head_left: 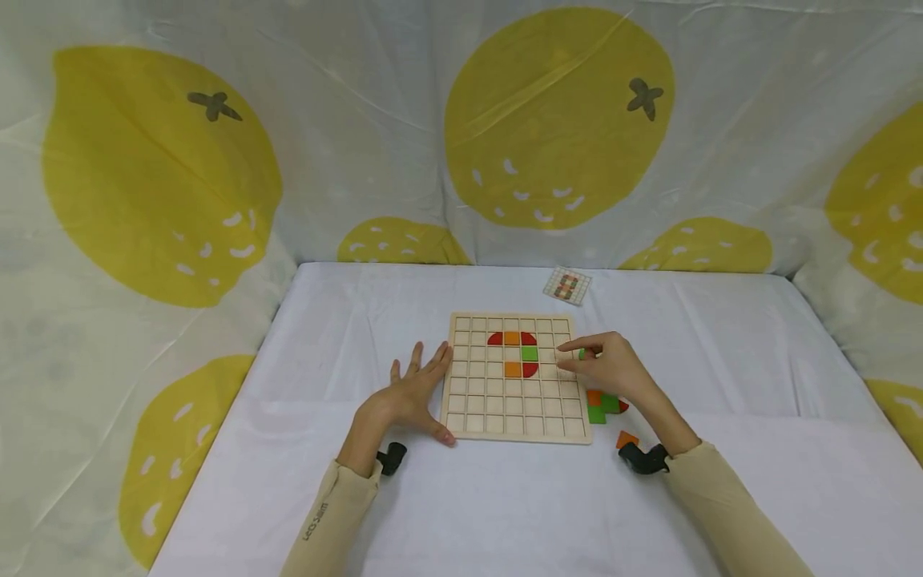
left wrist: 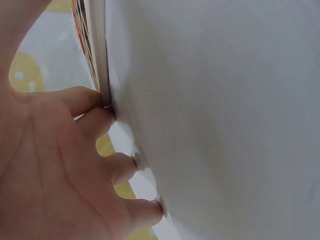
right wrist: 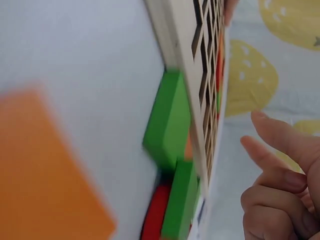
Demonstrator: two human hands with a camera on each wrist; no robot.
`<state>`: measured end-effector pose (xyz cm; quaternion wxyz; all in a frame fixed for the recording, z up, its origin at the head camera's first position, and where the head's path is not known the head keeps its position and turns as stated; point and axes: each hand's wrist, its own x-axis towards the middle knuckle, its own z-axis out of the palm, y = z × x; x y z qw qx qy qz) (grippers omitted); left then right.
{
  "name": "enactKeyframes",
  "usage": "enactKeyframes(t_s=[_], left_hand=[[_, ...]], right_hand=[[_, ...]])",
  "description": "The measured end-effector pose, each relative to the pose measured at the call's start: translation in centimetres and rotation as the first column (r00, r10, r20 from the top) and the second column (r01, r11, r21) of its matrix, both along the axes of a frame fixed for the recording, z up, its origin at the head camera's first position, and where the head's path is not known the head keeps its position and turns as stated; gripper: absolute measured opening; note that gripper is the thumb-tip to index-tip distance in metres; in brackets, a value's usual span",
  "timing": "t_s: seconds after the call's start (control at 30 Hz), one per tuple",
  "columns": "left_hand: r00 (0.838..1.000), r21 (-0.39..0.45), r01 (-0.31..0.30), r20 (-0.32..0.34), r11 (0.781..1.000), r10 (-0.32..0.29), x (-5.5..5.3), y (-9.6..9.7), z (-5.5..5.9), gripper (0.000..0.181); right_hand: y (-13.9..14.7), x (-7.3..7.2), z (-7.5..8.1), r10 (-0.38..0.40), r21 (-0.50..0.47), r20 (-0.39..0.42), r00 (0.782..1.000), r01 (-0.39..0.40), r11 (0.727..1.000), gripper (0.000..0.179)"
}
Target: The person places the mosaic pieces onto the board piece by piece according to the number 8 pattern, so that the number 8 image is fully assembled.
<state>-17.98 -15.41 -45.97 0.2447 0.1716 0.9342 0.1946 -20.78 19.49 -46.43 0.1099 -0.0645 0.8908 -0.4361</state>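
A light wooden grid board (head_left: 517,409) lies on the white cloth. Set in its upper squares are red quarter-round pieces (head_left: 530,370), orange squares (head_left: 513,369) and a green square (head_left: 530,353). My left hand (head_left: 407,401) is spread along the board's left side, fingers and thumb touching its edge; the left wrist view shows the fingertips down on the cloth. Over the board's right edge hovers my right hand (head_left: 609,365). Its thumb and index finger stand apart with nothing between them, the other fingers bent, as the right wrist view (right wrist: 280,185) also shows.
Loose green (head_left: 597,414), orange and red pieces lie against the board's right side, partly under my right hand. A single orange piece (head_left: 626,439) sits closer to me. Behind the board is a small pattern card (head_left: 567,286). Lemon-print cloth (head_left: 360,160) hangs around the table.
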Motion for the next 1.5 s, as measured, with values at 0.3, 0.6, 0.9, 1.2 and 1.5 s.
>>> enactKeyframes(t_s=[0.3,0.6,0.9,1.2,1.5], left_hand=[[1.0,0.012,0.001,-0.001,1.0,-0.001,0.1,0.0,-0.1,0.148],[1.0,0.007,0.01,-0.008,1.0,-0.01,0.1,0.0,0.0,0.148],[1.0,0.012,0.013,-0.011,1.0,-0.013,0.2,-0.1,0.1,0.148],[1.0,0.022,0.012,-0.005,1.0,-0.012,0.2,-0.1,0.1,0.147],[1.0,0.018,0.007,-0.008,1.0,-0.007,0.2,-0.1,0.1,0.147]], right_hand=[[4.9,0.4,0.3,-0.075,0.047,-0.023,0.997,0.076,0.996,0.035],[7.9,1.1,-0.3,-0.13,0.08,-0.01,0.991,0.131,0.988,0.04],[8.7,1.1,-1.0,-0.115,0.104,0.006,0.993,0.113,0.988,0.04],[9.1,0.6,-1.5,-0.061,0.137,0.056,0.997,0.053,0.989,0.041],[9.1,0.6,-1.5,-0.06,0.149,0.077,0.995,0.048,0.988,0.04]])
